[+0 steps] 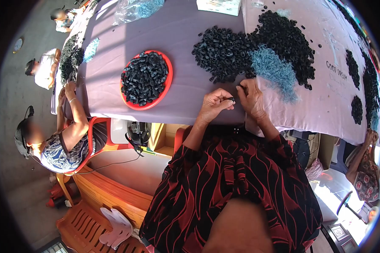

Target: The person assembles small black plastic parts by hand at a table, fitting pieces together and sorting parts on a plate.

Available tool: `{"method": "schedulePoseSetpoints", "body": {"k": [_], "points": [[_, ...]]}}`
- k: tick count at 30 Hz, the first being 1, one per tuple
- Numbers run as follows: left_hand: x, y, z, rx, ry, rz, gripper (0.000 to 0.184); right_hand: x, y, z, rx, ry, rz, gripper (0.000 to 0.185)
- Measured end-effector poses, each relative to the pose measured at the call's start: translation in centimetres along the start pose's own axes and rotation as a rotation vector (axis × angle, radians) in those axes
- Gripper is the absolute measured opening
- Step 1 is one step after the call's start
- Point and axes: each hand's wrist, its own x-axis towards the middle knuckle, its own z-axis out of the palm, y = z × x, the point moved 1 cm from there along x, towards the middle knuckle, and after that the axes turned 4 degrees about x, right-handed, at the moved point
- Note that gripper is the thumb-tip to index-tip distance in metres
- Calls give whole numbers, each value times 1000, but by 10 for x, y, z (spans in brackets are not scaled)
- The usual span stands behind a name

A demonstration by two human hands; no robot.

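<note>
My left hand (pixel 215 104) pinches a small black plastic part (pixel 231 99) with a pale tip, just above the table's near edge. Close beside it, my right hand (pixel 252 99) has its thumb and fingers curled together; whatever lies between them is too small to make out. Beyond both hands lies a heap of black ring-like plastic parts (pixel 221 52). A second heap of black rings (pixel 285 40) spreads to its right. Against these heaps, near my right fingers, is a pile of tiny clear-blue pieces (pixel 274 71).
A red round tray (pixel 169 80) full of black parts stands to the left on the cloth-covered table (pixel 181 99). A plastic bag (pixel 135 10) of blue pieces lies at the back. Co-workers sit left (pixel 71 147) and right (pixel 365 173), with an orange chair (pixel 88 219) below left.
</note>
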Motion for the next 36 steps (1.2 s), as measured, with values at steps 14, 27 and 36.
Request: {"method": "schedulePoseSetpoints", "body": {"k": [14,27,36], "points": [[-1,2,-6,-15,2,-5,9,3,-3,-4,285,64,161,8],[6,6,-4,12,-7,22,7,-3,-11,-15,425,-94,323,10],[6,4,-4,-11,3,42,7,-3,-26,-20,826,-251,464,9]]}}
